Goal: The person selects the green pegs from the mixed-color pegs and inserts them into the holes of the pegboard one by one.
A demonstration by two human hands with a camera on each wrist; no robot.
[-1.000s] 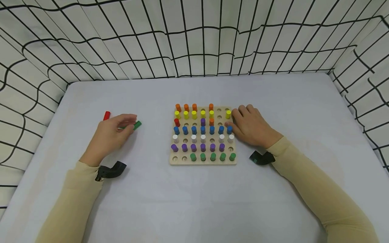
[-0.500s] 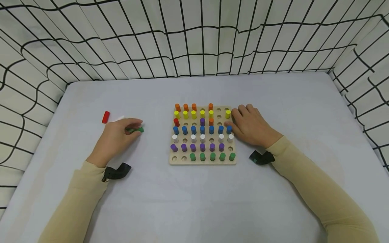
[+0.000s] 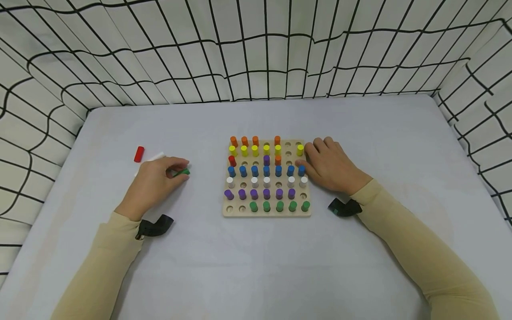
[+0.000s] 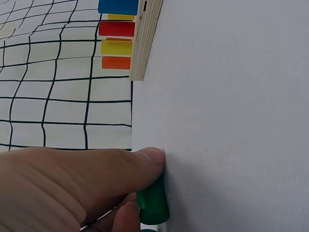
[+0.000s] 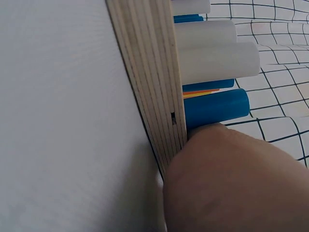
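Note:
My left hand (image 3: 150,184) is low over the left part of the table, pinching a green peg (image 3: 182,172) between thumb and fingers. The left wrist view shows the thumb lying across that green peg (image 4: 154,203), close to the white cloth. A wooden pegboard (image 3: 267,215) with rows of coloured pegs stands mid-table. Against its right edge rests my right hand (image 3: 330,166), fingers loosely bent. In the right wrist view its thumb (image 5: 217,179) touches the board's side (image 5: 152,72), just beside a blue peg (image 5: 217,107).
Behind my left hand lie a loose red peg (image 3: 139,154) and a partly hidden white peg (image 3: 158,156). The pegboard has several bare holes, such as the front-left hole (image 3: 230,209). Black wire mesh (image 3: 267,71) surrounds the table's back and sides.
My left hand has moved right and slightly nearer, its fingers closing on the green peg. More of the red and white pegs behind it shows. My right hand has stayed put.

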